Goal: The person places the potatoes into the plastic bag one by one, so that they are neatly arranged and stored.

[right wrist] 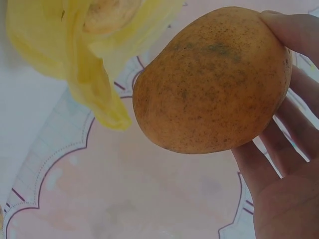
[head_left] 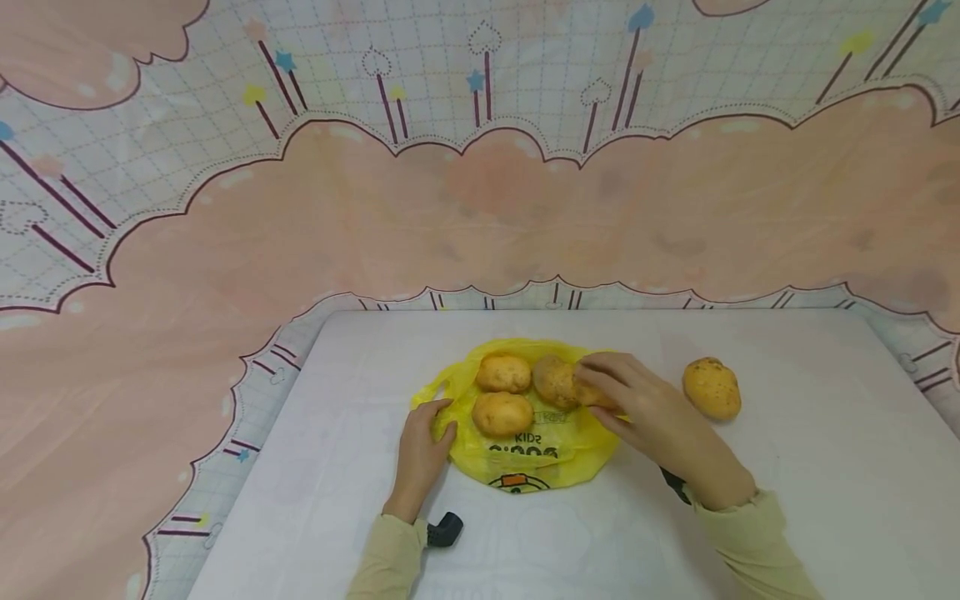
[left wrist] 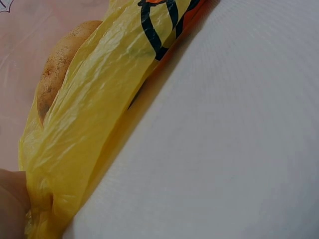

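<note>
A yellow plastic bag (head_left: 525, 475) with black print lies spread on the table, and three potatoes (head_left: 504, 414) rest on its film. At its left edge, my left hand (head_left: 420, 454) grips the bag; in the left wrist view the film is bunched beside the thumb (left wrist: 12, 199). Over the bag's right side, my right hand (head_left: 660, 421) holds another potato (right wrist: 212, 84) between thumb and fingers. That held potato overlaps one of the resting potatoes (head_left: 553, 382) in the head view and is partly hidden by the fingers.
One more potato (head_left: 712, 389) sits on the white tabletop (head_left: 570, 550), right of the bag and beyond the right forearm. Behind the table hangs a patterned pink-and-white cloth (head_left: 525, 217). Dark wrist mounts (head_left: 445, 530) are worn on the arms.
</note>
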The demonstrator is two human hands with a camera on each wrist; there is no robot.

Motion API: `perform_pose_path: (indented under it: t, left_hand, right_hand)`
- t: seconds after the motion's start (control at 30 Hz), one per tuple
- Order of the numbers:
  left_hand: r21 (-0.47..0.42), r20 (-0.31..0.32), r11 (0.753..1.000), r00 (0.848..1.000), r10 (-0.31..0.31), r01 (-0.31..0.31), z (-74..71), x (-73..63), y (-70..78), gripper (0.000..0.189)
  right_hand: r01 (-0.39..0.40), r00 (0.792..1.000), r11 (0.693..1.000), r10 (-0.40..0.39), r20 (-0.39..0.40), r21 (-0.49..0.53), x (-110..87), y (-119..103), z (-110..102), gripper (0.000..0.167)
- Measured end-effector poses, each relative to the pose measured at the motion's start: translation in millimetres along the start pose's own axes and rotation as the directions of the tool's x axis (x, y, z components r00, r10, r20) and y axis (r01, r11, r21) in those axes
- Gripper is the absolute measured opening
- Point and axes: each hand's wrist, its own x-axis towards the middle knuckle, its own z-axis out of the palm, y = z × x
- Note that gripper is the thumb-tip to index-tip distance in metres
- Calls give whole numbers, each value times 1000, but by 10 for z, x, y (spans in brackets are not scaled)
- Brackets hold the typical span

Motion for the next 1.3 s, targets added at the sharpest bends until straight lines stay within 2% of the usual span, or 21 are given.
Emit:
perform_pose_path:
  t: [0.3, 0.73, 0.97, 1.3]
  left_hand:
    - [-3, 2, 1000, 1000, 5, -5, 1, 1, 2, 34]
    - [3, 0, 1000, 1000, 11, -11, 12, 16, -17, 34]
    - [-1, -1, 1000, 1000, 5, -5, 13, 10, -18, 34]
    - [12, -19, 999, 999, 35, -34, 28, 9, -34, 35]
  right_hand:
    - [29, 999, 999, -29, -14, 16, 32, 5, 138, 54]
    - [10, 999, 1000, -10, 44, -4, 79, -18, 319, 54]
    - [15, 998, 1000, -17, 62, 22, 79, -5, 434, 54]
    - [25, 994, 998, -31, 100, 56, 71, -24, 547, 50]
